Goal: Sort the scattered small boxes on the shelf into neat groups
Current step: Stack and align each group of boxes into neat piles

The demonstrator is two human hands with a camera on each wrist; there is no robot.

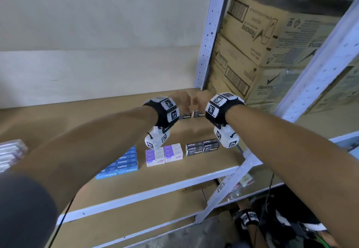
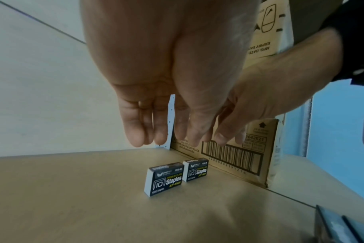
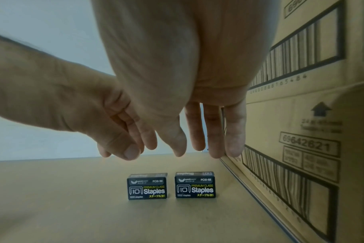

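Observation:
Two black staple boxes stand side by side at the back of the shelf: the left box [image 3: 147,186] [image 2: 164,178] [image 1: 184,116] and the right box [image 3: 195,185] [image 2: 195,169] [image 1: 198,113]. My left hand [image 1: 181,101] [image 2: 156,128] hovers above the left box, fingers straight and relaxed, holding nothing. My right hand [image 1: 202,99] [image 3: 210,131] hangs above the right box, fingers pointing down and empty. Nearer the front lie three groups: blue staple boxes [image 1: 121,165], white-and-purple boxes [image 1: 164,154] and black staple boxes [image 1: 203,146].
Large cardboard cartons [image 1: 258,46] [image 3: 305,131] stand right behind the two boxes on the right. A perforated metal upright [image 1: 208,34] rises at the shelf's back corner. The shelf board [image 1: 171,181] has a pale metal front rim. Clear packets [image 1: 9,154] lie far left.

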